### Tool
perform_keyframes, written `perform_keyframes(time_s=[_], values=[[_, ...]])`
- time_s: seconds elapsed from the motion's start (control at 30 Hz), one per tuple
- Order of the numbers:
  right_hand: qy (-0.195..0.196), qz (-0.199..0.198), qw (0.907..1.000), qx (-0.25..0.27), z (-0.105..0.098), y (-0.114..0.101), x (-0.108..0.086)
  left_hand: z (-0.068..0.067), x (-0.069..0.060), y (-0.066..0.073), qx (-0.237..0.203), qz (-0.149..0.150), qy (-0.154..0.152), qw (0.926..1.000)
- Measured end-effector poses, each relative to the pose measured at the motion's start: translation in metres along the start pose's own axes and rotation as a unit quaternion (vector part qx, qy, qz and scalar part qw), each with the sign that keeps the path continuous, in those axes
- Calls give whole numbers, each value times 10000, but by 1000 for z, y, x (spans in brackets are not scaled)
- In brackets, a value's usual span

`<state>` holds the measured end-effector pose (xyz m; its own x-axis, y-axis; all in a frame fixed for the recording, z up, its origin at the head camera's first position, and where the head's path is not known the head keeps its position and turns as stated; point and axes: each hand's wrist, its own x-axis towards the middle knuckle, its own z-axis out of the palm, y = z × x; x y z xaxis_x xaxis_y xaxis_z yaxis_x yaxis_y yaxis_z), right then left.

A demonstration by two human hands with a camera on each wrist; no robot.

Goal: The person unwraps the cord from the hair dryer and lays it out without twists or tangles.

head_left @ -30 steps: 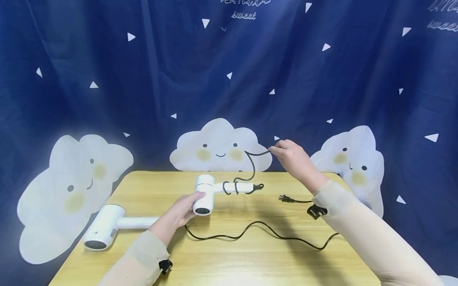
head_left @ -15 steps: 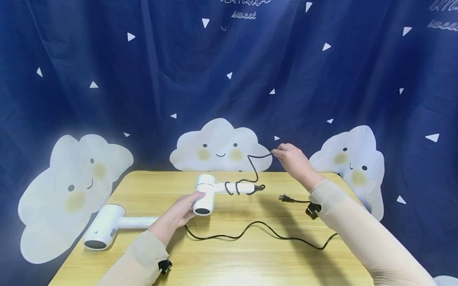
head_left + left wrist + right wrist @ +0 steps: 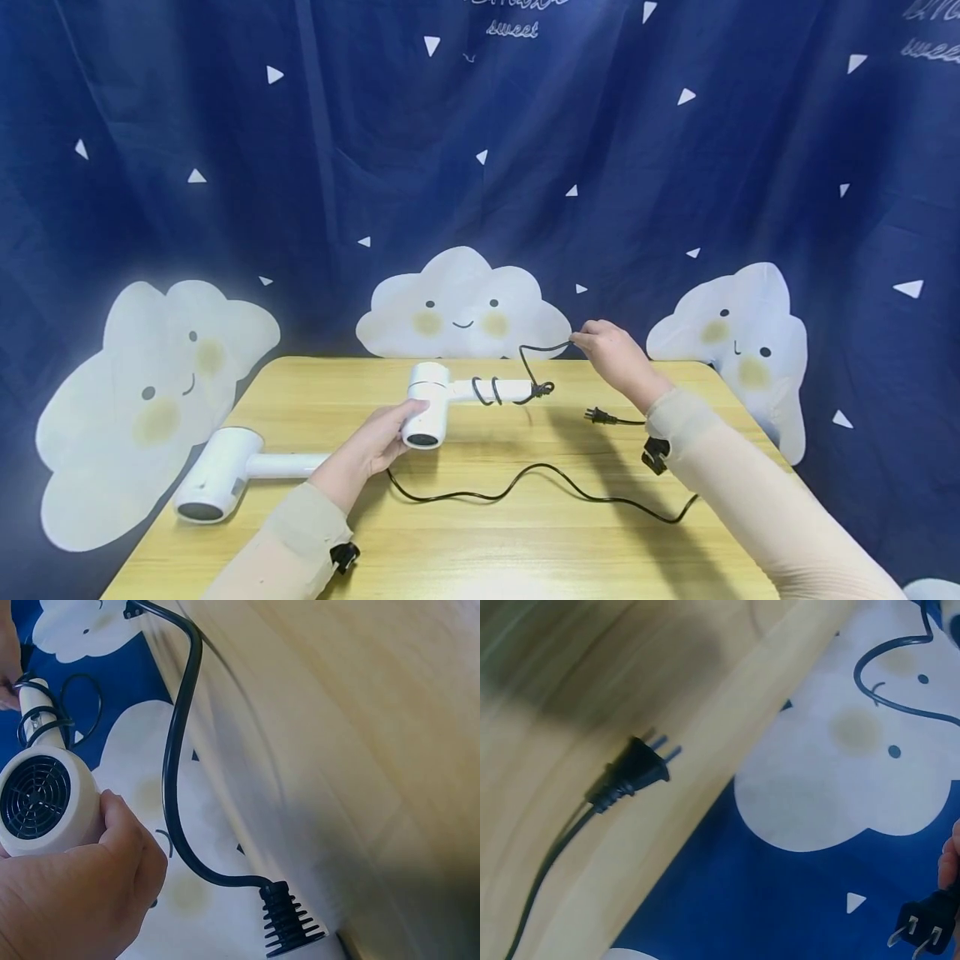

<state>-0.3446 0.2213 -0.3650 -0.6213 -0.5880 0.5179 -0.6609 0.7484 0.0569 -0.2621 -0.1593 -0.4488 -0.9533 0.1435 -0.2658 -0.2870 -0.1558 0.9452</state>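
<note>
My left hand (image 3: 382, 437) grips a white hair dryer (image 3: 427, 404) by its head, above the table, with its handle pointing right. Black power cord (image 3: 486, 392) winds loosely around that handle. From the handle's end the cord rises to my right hand (image 3: 618, 362), which pinches it up and to the right. In the right wrist view a two-pin plug (image 3: 922, 926) shows below the right fingers (image 3: 949, 862). The left wrist view shows the dryer's round grille (image 3: 36, 797) beside my left thumb.
A second white hair dryer (image 3: 217, 475) lies at the table's left, its handle partly behind my left forearm. Its black cord (image 3: 540, 468) runs across the wooden table (image 3: 480, 533). Another two-pin plug (image 3: 600, 417) lies at the right. A blue curtain (image 3: 480, 208) hangs behind.
My right hand has come down and slightly right with the cord. The cord's free stretch now leaves from the handle's end instead of its middle. My left hand stays nearly still.
</note>
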Motion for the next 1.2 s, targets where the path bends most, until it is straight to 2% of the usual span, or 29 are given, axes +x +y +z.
perform_keyframes(time_s=[0.33, 0.57, 0.77, 0.93, 1.2], values=[[25, -64, 9999, 98, 11, -2, -21, -1, 0, 1, -101, 6, 152, 9998], [37, -81, 9998, 186, 15, -6, -28, -4, -2, 2, -114, 46, 75, 9999], [30, -149, 9998, 145, 16, -8, -34, -3, -2, 4, -154, 74, 126, 9998], [97, -297, 9994, 113, 18, -7, -38, -4, -2, 5, -124, 85, 118, 9998], [206, -664, 9975, 92, 21, -9, -46, -6, 1, 5, -239, 33, 266, 9994]])
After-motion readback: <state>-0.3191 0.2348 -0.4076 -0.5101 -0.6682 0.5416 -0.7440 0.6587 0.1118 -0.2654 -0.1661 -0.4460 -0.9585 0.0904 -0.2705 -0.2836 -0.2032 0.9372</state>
